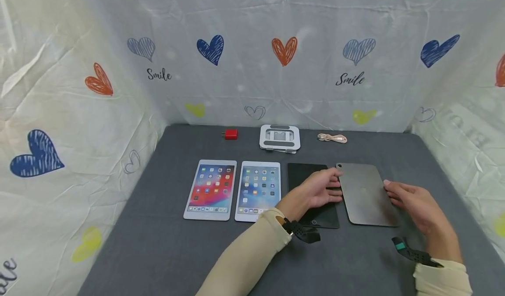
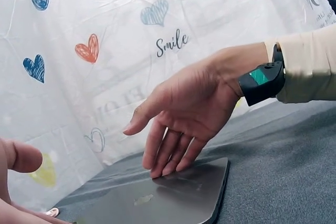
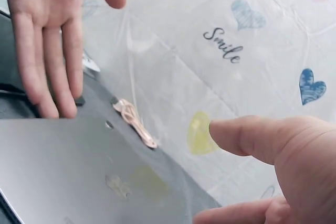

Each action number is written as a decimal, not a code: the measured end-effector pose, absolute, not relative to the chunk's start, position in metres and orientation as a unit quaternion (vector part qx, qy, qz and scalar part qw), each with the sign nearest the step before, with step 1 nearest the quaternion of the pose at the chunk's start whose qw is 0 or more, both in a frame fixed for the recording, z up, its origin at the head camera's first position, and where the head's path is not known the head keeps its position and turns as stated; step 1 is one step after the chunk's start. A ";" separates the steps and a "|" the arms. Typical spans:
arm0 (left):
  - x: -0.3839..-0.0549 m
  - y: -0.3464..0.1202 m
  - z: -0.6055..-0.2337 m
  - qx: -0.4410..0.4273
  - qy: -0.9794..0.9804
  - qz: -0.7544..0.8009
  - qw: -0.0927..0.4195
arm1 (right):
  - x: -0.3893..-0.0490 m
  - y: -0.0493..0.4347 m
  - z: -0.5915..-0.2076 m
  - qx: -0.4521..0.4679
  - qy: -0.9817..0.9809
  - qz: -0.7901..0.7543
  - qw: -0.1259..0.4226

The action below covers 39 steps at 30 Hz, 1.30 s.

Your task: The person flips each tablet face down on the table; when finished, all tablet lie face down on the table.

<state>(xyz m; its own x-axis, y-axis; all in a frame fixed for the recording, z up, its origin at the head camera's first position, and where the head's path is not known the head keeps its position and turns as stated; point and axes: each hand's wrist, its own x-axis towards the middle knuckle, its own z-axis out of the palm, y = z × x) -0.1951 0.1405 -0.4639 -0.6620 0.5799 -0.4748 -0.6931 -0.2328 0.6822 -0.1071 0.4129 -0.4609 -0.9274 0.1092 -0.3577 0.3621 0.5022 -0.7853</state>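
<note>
A dark grey tablet point(image 1: 364, 199) lies back side up at the right of the row, its camera at the far left corner. My left hand point(image 1: 320, 187) reaches over a black-screened tablet point(image 1: 320, 219), its straight fingertips right at the grey tablet's left edge. On the opposite side, my right hand point(image 1: 416, 204) has its fingertips at the right edge. Both palms face inward, thumbs raised, as the left wrist view of the right hand point(image 2: 191, 103) shows. Further left lie two white tablets with lit screens, one red point(image 1: 211, 190), one blue point(image 1: 258, 188).
Along the back of the grey table point(image 1: 158, 252) sit a red charger plug point(image 1: 230, 134), a folded silver stand point(image 1: 279, 138) and a bundled pale cable point(image 1: 332, 138). White sheeting point(image 1: 244, 19) printed with hearts encloses the back and sides.
</note>
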 end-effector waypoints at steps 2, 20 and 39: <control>-0.192 0.137 -0.464 -0.050 0.477 0.782 0.399 | -0.105 0.408 -0.458 0.148 0.863 -0.466 0.128; -0.195 0.030 -0.443 0.075 0.531 0.760 0.367 | -0.102 0.374 -0.439 -0.047 0.668 -0.732 0.127; -0.213 -0.036 -0.451 0.064 0.605 0.690 0.392 | -0.121 0.336 -0.458 -0.038 0.688 -0.700 0.188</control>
<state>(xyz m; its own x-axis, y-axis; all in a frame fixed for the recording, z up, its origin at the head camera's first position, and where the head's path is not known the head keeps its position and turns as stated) -0.2129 -0.0360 -0.4514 -0.6851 0.6176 -0.3861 -0.4637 0.0389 0.8851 -0.1205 0.3359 -0.4578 -0.9266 -0.3146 -0.2059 0.2110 0.0181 -0.9773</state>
